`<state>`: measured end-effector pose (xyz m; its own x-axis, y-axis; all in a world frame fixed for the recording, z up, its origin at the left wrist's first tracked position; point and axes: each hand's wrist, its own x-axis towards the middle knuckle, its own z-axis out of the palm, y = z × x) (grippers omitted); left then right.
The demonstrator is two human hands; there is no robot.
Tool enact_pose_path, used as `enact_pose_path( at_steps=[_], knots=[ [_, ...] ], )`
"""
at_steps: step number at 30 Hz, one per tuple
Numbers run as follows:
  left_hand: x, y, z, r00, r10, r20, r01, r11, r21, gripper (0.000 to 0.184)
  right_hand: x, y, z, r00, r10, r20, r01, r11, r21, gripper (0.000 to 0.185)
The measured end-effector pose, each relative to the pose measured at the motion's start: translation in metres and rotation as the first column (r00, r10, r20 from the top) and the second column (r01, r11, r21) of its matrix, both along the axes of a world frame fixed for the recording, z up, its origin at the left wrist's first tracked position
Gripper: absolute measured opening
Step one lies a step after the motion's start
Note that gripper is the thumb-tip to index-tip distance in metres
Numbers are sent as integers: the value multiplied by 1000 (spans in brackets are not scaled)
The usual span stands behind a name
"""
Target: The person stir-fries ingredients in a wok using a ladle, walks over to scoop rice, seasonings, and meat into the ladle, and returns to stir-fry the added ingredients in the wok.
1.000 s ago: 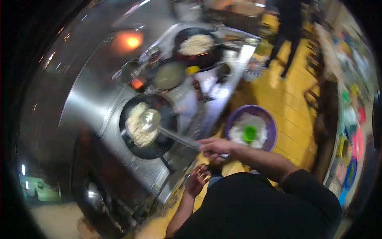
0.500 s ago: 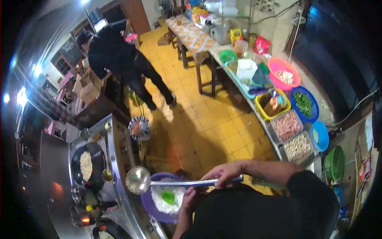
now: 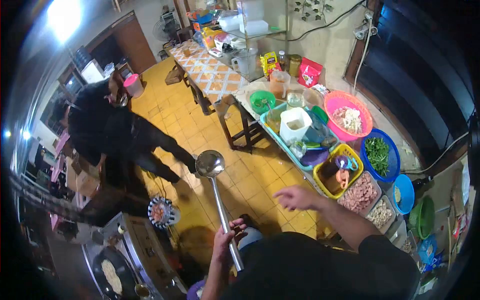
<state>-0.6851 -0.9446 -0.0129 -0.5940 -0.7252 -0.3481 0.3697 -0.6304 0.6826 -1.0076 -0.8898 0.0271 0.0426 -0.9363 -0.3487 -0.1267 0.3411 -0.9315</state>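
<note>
A long steel ladle (image 3: 210, 164) points away from me, its bowl over the yellow floor. My left hand (image 3: 227, 237) holds its handle near the lower end, some fingers loosely lifted. Stretched out to the right, my right hand (image 3: 296, 198) is empty, with its fingers extended. It is nearest to the yellow basket (image 3: 320, 179) of bottles and the tub of pinkish meat pieces (image 3: 359, 192), apart from both. A purple basin (image 3: 194, 292) shows partly at the bottom edge, mostly hidden by my left arm.
A blue basket of green leaves (image 3: 378, 156), a pink basin (image 3: 348, 116) and a blue tray (image 3: 272, 131) line the right counter. At lower left, a wok (image 3: 111, 272) with food sits on the stove. Another person (image 3: 107, 125) in dark clothes stands beyond it.
The ladle has swung from pointing left to pointing forward. My right hand has let go of its handle and moved right. The view has turned toward the counter.
</note>
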Motion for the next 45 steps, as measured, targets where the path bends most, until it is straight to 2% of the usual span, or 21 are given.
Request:
enact_pose_path(
  at_steps=[2, 3, 5, 11, 13, 15, 17, 19, 20, 22, 23, 25, 27, 29, 30, 32, 36, 38, 42, 44, 45],
  knots=[
    [7, -49, -4, 995, -101, -23, 101, 995, -15, 33, -58, -35, 9, 959, -237, -152, 241, 971, 4, 29],
    [7, -71, 6, 990, -137, 12, 137, 990, -15, 28, -75, -47, 23, 910, -391, -136, 387, 920, -57, 27],
    [6, -116, 14, 978, -197, 70, 200, 979, -39, 31, -116, -76, 32, 834, -532, -144, 536, 844, -13, 25],
    [-34, -225, 45, 959, -272, 86, 276, 960, -49, 36, -213, -157, 43, 788, -577, -214, 570, 816, -100, 22],
    [-56, -254, 47, 957, -286, 59, 289, 956, -58, 38, -259, -202, 38, 780, -541, -315, 511, 841, -179, 19],
    [-81, -274, 49, 957, -280, 76, 285, 957, -61, 39, -308, -264, 34, 736, -630, -249, 589, 777, -223, 20],
    [-113, -297, 56, 955, -283, 88, 289, 955, -68, 41, -368, -341, 6, 661, -666, -346, 537, 742, -401, 23],
    [-142, -315, 67, 946, -293, 141, 300, 953, -36, 42, -423, -417, -28, 550, -527, -648, 375, 849, -372, 25],
    [-158, -325, 74, 944, -302, 137, 308, 951, -25, 41, -433, -445, -40, 562, -522, -642, 380, 852, -360, 25],
    [-181, -344, 81, 943, -307, 126, 310, 951, -2, 41, -443, -493, -53, 370, -164, -915, 341, 940, -31, 24],
    [-191, -353, 83, 943, -316, 106, 317, 948, 10, 40, -444, -505, -53, 377, -158, -913, 336, 942, -24, 24],
    [-204, -370, 88, 939, -332, 95, 329, 943, 45, 39, -438, -515, -43, 256, 310, -916, 199, 910, 363, 21],
    [-215, -382, 88, 920, -379, 97, 378, 925, 36, 38, -437, -518, -33, 253, 399, -881, 157, 882, 445, 23],
    [-224, -389, 86, 916, -383, 120, 378, 923, 67, 38, -439, -516, -32, 219, 239, -946, 180, 943, 280, 25],
    [-228, -391, 86, 912, -384, 142, 375, 923, 87, 39, -440, -511, -24, 221, 247, -943, 179, 941, 288, 25],
    [-231, -396, 80, 901, -416, 123, 409, 909, 77, 38, -447, -497, -3, 276, 12, -961, 214, 974, 73, 24],
    [-244, -404, 74, 866, -481, 139, 474, 877, 83, 37, -454, -480, 8, 299, 18, -954, 284, 953, 107, 24],
    [-252, -407, 69, 858, -499, 120, 492, 867, 81, 37, -448, -475, 6, 352, -117, -929, 277, 961, -16, 24],
    [-269, -415, 63, 839, -536, 95, 532, 844, 64, 36, -455, -479, -34, 315, -187, -931, 391, 919, -52, 28],
    [-276, -417, 59, 820, -565, 92, 563, 825, 46, 35, -452, -472, -33, 293, -408, -865, 281, 901, -330, 14],
    [-279, -417, 57, 819, -567, 95, 565, 824, 45, 35, -450, -471, -29, 293, -411, -863, 284, 900, -332, 14]
  ],
)
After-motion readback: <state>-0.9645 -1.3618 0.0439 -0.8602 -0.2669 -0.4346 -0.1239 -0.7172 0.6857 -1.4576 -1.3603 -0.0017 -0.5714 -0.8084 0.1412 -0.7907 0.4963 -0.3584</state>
